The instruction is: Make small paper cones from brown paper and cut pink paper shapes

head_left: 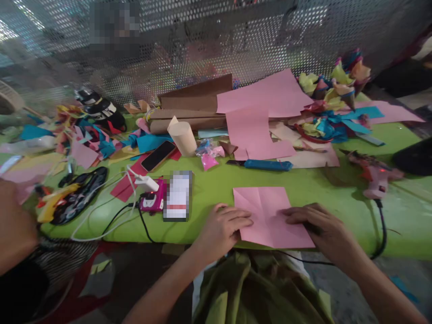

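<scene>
A square sheet of pink paper (pixel 270 216) with creases across it lies on the green table at its near edge. My left hand (pixel 221 227) rests on the sheet's left side, fingers stretched out over it. On the right side, the fingers of my right hand (pixel 320 227) lie along the paper, with its thumb hidden. Beyond the sheet lies a blue box cutter (pixel 268 165). To the right is a pink glue gun (pixel 376 180) with a glowing red light and a black cord.
Left of the paper are a blurred-screen phone (pixel 178 195), a magenta power strip (pixel 151 198) with cables, and a dark phone (pixel 158 155). A paper roll (pixel 183 138), larger pink sheets (pixel 263 96), cardboard (pixel 195 101) and paper cones (pixel 347 81) stand behind. Another person's arm (pixel 15 225) is at left.
</scene>
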{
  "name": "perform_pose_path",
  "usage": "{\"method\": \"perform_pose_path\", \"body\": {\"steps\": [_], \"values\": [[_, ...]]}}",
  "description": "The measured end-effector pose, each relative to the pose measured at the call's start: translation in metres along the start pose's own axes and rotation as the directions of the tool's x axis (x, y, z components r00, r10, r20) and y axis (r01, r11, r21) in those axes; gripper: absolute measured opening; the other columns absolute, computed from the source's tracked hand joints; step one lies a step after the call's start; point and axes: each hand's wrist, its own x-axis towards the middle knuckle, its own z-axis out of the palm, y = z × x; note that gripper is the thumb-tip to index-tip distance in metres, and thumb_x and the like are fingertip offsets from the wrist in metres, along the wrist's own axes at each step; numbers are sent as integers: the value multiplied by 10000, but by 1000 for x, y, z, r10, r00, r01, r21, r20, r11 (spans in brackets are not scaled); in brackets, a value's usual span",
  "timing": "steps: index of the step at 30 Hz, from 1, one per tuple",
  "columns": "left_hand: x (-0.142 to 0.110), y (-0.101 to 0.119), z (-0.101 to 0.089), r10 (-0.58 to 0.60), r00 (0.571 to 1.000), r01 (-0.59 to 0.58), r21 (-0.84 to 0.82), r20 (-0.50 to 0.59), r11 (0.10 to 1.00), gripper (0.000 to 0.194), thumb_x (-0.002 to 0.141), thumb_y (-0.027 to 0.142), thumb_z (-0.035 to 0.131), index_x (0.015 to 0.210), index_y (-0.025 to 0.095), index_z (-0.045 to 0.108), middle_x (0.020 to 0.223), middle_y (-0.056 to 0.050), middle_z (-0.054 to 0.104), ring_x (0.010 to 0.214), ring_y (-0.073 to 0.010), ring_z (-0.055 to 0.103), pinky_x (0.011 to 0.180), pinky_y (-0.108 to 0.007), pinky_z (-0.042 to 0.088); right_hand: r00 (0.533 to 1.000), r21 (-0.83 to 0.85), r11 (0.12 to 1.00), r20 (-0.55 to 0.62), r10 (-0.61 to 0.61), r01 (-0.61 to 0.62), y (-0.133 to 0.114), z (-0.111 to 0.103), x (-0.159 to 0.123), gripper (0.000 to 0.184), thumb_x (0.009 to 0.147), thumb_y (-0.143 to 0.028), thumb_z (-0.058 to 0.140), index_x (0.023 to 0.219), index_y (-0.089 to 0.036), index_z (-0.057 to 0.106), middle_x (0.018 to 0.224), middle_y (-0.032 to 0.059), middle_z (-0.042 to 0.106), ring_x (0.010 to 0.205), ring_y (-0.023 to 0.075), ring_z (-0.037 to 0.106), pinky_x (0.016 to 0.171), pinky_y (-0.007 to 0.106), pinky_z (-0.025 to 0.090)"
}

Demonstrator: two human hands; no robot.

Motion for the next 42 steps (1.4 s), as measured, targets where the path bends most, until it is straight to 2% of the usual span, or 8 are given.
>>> {"method": "perform_pose_path", "body": {"steps": [4, 7, 12, 15, 18, 21, 27, 42], "values": [[4, 4, -1, -124, 989, 112, -144, -79, 983, 320, 854, 10, 609, 1031, 239, 745, 1078, -22, 793, 1026, -200, 705, 924, -370, 479, 998, 44, 999, 48, 27, -29, 2, -3, 2, 162, 925, -341, 603, 933, -274, 751, 999, 87, 789, 971, 279, 697, 802, 405, 570], [9, 8, 1, -254, 951, 220, -194, -176, 956, 163, 913, 97, 612, 912, 211, 729, 896, -15, 784, 834, -179, 702, 802, -314, 501, 989, 45, 989, 38, 140, -141, 0, -2, 7, 254, 957, -437, 557, 934, -261, 738, 882, 80, 745, 839, 256, 690, 720, 372, 558], [19, 8, 8, -399, 875, 403, -44, -275, 914, 83, 896, 124, 635, 879, 198, 669, 810, -24, 720, 764, -189, 664, 673, -280, 478, 963, -40, 963, -30, 267, -268, -7, 5, 20, 432, 944, -569, 513, 648, -256, 537, 620, 15, 579, 568, 195, 567, 523, 302, 446], [25, 5, 9, -442, 841, 467, 4, -311, 884, 121, 853, 109, 693, 905, 198, 630, 787, -14, 693, 743, -187, 657, 642, -272, 471, 959, -103, 956, -90, 267, -276, -9, 12, 24, 389, 942, -549, 515, 683, -259, 519, 592, -8, 555, 524, 177, 538, 500, 288, 414], [28, 4, 10, -434, 838, 464, 15, -330, 886, 251, 818, 84, 735, 993, 206, 604, 749, 14, 679, 744, -191, 665, 670, -288, 494, 954, -123, 952, -140, 264, -281, -8, 16, 23, 345, 961, -502, 502, 1105, -226, 651, 644, -14, 606, 541, 183, 582, 513, 287, 444], [29, 5, 11, -417, 840, 455, 32, -348, 890, 328, 805, 63, 740, 1054, 204, 581, 742, 21, 676, 756, -199, 675, 696, -310, 516, 964, -125, 962, -143, 224, -242, -7, 18, 21, 505, 989, -453, 484, 1439, -230, 534, 728, 5, 678, 619, 197, 648, 569, 294, 505], [28, 8, 12, -414, 838, 459, 52, -355, 887, 341, 806, 30, 711, 1067, 202, 574, 735, 18, 667, 785, -216, 690, 719, -338, 536, 994, -126, 987, -57, 98, -105, -5, 16, 21, 356, 1024, -414, 441, 1138, -304, 759, 884, 42, 783, 763, 223, 724, 652, 333, 570], [29, 9, 11, -378, 846, 429, 59, -376, 901, 352, 817, 2, 669, 1085, 216, 590, 806, 2, 713, 778, -211, 687, 722, -345, 531, 985, -125, 977, -40, 168, -172, -1, 16, 22, 421, 1012, -515, 431, 1127, -309, 780, 890, 53, 795, 754, 238, 738, 636, 359, 587]]}}
